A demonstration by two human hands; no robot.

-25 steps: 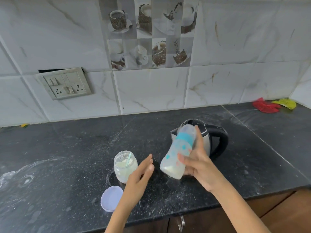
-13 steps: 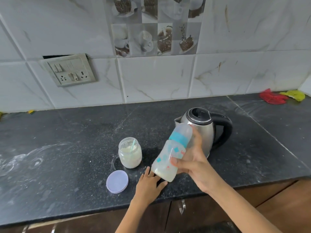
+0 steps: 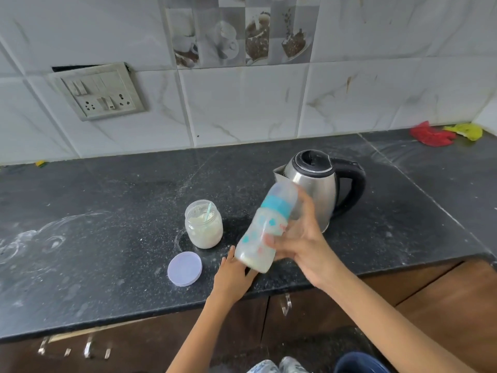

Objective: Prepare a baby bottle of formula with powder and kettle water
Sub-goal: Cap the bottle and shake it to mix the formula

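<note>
My right hand (image 3: 301,244) grips a capped baby bottle (image 3: 262,232) with a teal ring, tilted with its top leaning toward the kettle and milky liquid pooled in its lower end. My left hand (image 3: 232,275) rests flat on the counter just below the bottle's base, fingers apart, holding nothing. A steel kettle (image 3: 314,184) with a black handle and lid stands right behind the bottle. To the left is an open glass jar (image 3: 203,224) of white powder with a scoop inside. Its lilac lid (image 3: 185,268) lies flat in front.
The black stone counter (image 3: 107,224) is dusted with white powder and smears at the left. Red and yellow cloths (image 3: 443,134) lie at the far right corner. A switch panel (image 3: 99,91) is on the tiled wall. Wooden cabinet doors (image 3: 282,313) run below the counter edge.
My left hand dropped from mid-air near the jar to the counter beneath the bottle. The bottle in my right hand stayed tilted and shifted slightly; the camera view tipped downward.
</note>
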